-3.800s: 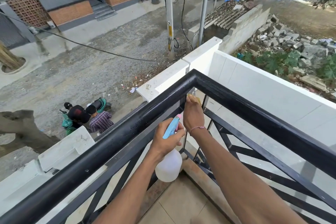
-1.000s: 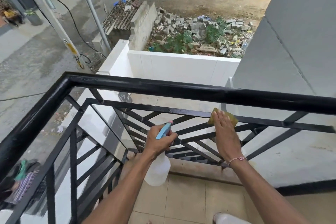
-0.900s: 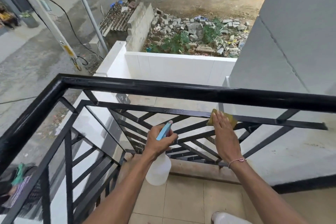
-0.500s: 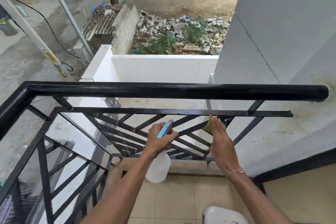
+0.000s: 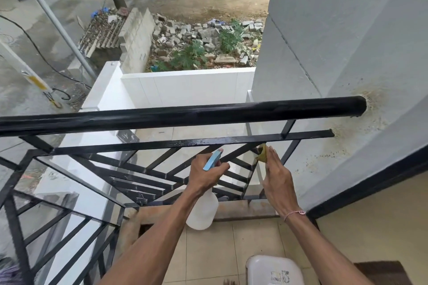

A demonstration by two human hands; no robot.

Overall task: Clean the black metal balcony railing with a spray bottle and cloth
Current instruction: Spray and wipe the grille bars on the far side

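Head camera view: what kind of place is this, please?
Most likely an upstairs house balcony: a black metal balcony railing runs into a grey plastered wall, beige floor tiles lie underfoot, and a rubble-strewn dirt yard lies below.

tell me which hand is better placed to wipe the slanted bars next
Right hand: it already presses the yellow cloth against the black metal railing bars. Left hand holds the white spray bottle.

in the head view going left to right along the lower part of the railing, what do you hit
left hand gripping the spray bottle → yellow cloth pressed to the railing by the right hand → grey wall where the railing ends.
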